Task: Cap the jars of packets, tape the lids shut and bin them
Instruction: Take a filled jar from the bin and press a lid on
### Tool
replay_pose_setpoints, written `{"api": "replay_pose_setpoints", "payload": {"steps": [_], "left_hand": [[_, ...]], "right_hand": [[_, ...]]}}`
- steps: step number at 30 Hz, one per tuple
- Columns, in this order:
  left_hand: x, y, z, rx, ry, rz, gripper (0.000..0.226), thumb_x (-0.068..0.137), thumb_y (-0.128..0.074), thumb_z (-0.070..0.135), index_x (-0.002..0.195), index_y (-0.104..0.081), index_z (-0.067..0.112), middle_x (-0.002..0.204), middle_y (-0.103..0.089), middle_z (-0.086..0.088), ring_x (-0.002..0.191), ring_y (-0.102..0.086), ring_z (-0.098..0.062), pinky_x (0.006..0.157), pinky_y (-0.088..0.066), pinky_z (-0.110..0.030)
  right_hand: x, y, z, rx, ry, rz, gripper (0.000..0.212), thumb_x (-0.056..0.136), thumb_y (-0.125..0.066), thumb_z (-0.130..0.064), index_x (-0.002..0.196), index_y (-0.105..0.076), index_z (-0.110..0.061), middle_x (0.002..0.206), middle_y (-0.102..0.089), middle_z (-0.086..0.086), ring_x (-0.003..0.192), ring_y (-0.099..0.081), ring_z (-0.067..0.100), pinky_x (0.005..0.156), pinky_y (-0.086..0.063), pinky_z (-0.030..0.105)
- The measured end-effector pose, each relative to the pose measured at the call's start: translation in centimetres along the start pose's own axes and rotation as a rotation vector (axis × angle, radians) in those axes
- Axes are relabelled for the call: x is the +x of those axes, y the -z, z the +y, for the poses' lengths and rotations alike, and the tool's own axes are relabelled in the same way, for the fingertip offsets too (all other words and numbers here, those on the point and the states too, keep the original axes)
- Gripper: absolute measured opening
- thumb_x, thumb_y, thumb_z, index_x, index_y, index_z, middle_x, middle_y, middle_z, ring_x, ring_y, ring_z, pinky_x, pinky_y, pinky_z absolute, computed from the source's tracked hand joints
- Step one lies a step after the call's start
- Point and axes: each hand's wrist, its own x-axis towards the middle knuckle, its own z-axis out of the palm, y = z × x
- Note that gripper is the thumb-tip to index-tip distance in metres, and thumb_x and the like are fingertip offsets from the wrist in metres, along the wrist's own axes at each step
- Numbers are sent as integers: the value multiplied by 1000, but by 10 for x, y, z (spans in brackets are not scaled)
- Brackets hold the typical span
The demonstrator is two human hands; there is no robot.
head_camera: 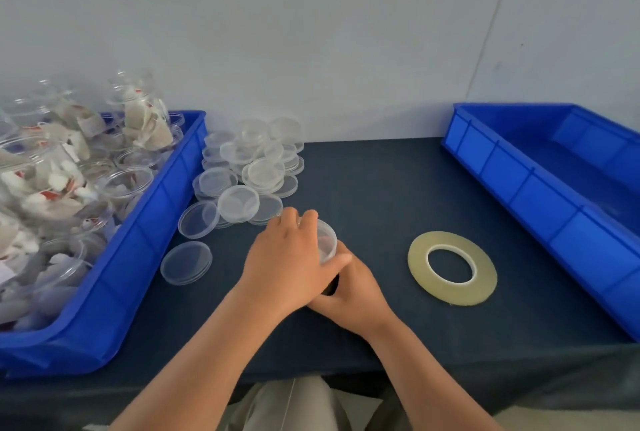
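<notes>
A clear plastic jar [327, 240] stands on the dark table in front of me, with a clear lid on its top. My left hand [289, 257] lies over the lid, fingers curled round its rim. My right hand [349, 288] grips the jar's lower side from the right, mostly hidden under my left hand. The jar's contents are hidden. A roll of yellowish clear tape [452, 267] lies flat to the right of the jar, apart from both hands.
A blue bin [149, 233] on the left holds several open jars of white packets [62, 181]. A heap of clear lids [249, 170] lies beside it, one lid [186, 262] nearest me. Another blue bin [540, 188] stands at the right. A pale wall is behind.
</notes>
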Motion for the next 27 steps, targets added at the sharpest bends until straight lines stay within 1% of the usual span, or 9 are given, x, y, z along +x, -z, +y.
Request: {"api": "replay_pose_setpoints", "payload": {"steps": [5,8,12,17,19,21,22,25,27], "left_hand": [[8,3,-25,-163,-219,-78,73,80,-62,78,139,-40,41,133,-45,18,123,-48,-10,96,-38,-26],[8,0,-16,-125,-193,-53,70,78,-57,85,131,-41,43,126,-48,20,116,-48,-8,91,-37,-26],[8,2,-7,-241,-139,-12,58,82,-58,78,126,-48,41,121,-53,23,109,-55,-4,86,-38,-23],[9,22,-24,-396,-451,-177,49,79,-78,56,121,-54,47,123,-59,25,119,-55,-1,94,-47,-24],[7,28,-31,-488,-556,-320,49,81,-84,47,124,-60,49,137,-53,22,136,-47,-9,106,-44,-25],[2,35,-37,-548,-543,-459,60,79,-83,56,133,-59,58,150,-35,29,148,-32,-8,114,-40,-27],[-2,39,-41,-541,-524,-483,67,78,-81,62,139,-54,64,153,-27,33,151,-26,-3,116,-38,-28],[-18,49,-50,-501,-445,-426,87,78,-76,73,153,-31,67,161,-19,39,152,-24,9,121,-37,-33],[-32,47,-34,-539,-351,-344,93,71,-74,86,151,-29,67,156,-28,42,145,-31,16,115,-42,-30]], "right_hand": [[-4,-1,2,32,-20,53,69,72,-89,-41,132,-55,-36,121,-66,-19,110,-69,11,85,-60,40],[-1,-3,-1,92,-51,-7,88,70,-95,-40,141,-44,-41,129,-64,-19,115,-69,11,88,-62,39],[-1,3,-3,135,-68,15,71,72,-92,-35,132,-55,-40,120,-70,-12,108,-72,16,85,-63,47],[-7,17,-9,379,-40,-130,72,74,-84,1,138,-53,-12,120,-68,15,113,-67,38,97,-52,66],[-12,22,-12,453,-20,-222,72,75,-78,7,140,-52,-10,124,-64,17,120,-63,37,105,-51,54],[-20,24,-16,506,1,-269,75,77,-75,13,142,-53,-19,131,-64,4,125,-62,23,106,-50,35],[-25,23,-18,543,5,-267,79,79,-75,16,145,-52,-20,135,-63,2,128,-61,23,106,-50,34],[-35,23,-26,532,-83,-87,81,80,-87,0,147,-51,-30,135,-66,1,123,-66,27,98,-60,44],[-40,25,-33,384,-117,27,76,78,-92,-21,137,-53,-46,129,-69,-10,115,-70,18,92,-63,42]]}}
